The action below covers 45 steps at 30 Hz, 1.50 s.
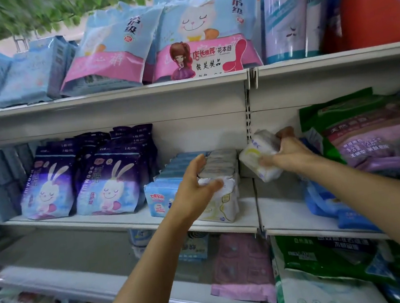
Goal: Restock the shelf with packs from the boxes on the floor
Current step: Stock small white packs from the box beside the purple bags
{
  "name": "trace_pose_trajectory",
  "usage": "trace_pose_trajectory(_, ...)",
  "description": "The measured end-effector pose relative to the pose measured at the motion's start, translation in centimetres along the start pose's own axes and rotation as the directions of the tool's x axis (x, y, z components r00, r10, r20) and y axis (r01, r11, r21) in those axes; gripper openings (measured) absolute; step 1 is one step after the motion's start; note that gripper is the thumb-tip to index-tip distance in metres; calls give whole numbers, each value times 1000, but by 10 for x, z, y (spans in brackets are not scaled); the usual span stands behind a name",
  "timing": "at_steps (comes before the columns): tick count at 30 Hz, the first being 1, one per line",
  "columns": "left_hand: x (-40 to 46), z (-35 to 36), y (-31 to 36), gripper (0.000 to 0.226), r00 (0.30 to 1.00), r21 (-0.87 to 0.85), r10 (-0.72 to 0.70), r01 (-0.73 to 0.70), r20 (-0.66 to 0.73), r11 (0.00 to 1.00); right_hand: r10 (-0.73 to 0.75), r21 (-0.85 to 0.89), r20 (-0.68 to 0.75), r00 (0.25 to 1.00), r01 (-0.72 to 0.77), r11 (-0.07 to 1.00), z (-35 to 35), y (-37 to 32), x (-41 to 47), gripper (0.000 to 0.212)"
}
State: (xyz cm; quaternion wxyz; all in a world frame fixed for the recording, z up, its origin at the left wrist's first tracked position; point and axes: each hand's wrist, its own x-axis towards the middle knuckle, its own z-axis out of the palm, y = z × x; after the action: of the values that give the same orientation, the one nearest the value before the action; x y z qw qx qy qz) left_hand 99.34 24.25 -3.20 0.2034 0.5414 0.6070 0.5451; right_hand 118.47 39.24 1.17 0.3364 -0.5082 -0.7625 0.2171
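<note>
Purple rabbit-print bags are stood at centre left on the white shelf | at centre, the front white pack of a row is touched by the left hand, fingers spread and straight | right of centre, a second white pack is gripped, tilted, above the shelf by the right hand | green and purple bags are stacked at right.

White middle shelf, purple rabbit packs standing at left, row of pale blue packs beside a white-pack row, green bags at right
</note>
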Motion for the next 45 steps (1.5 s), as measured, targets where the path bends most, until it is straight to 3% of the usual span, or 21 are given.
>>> trace_pose_trajectory(4, 5, 1, -12, 88, 982, 433, 70, -142, 178, 890, -72, -248, 195, 978, 121, 961, 23, 27, 7, 74)
trace_pose_trajectory(7, 13, 6, -15, 87, 959, 619, 65, -230, 277, 751, -117, -341, 282, 952, 213, 915, 38, 38, 11, 71)
trace_pose_trajectory(11, 20, 10, -20, 75, 950, 719, 116, -296, 290, 629, -175, -469, 201, 964, 251, 847, 45, 40, 20, 66)
trace_pose_trajectory(16, 21, 17, -25, 69, 954, 766, 147, -299, 262, 569, -156, -500, 213, 965, 245, 831, 55, 39, 34, 61)
trace_pose_trajectory(29, 16, 20, -17, 67, 967, 768, 92, -245, 238, 592, -98, -548, 225, 969, 209, 810, 70, 33, 46, 60)
trace_pose_trajectory(34, 18, 19, -17, 72, 961, 792, 77, -263, 266, 550, -51, -533, 296, 954, 209, 820, 64, 29, 42, 68)
trace_pose_trajectory(37, 19, 18, -20, 74, 957, 796, 84, -277, 277, 538, -105, -519, 253, 962, 227, 824, 57, 24, 27, 72)
trace_pose_trajectory(42, 18, 5, -17, 78, 974, 679, 99, -212, 201, 703, -257, -381, 78, 963, 267, 885, 53, 18, -12, 53)
trace_pose_trajectory(45, 12, 2, -17, 64, 985, 458, 166, -165, 38, 873, -309, -278, -24, 951, 290, 916, 55, 18, -36, 39)
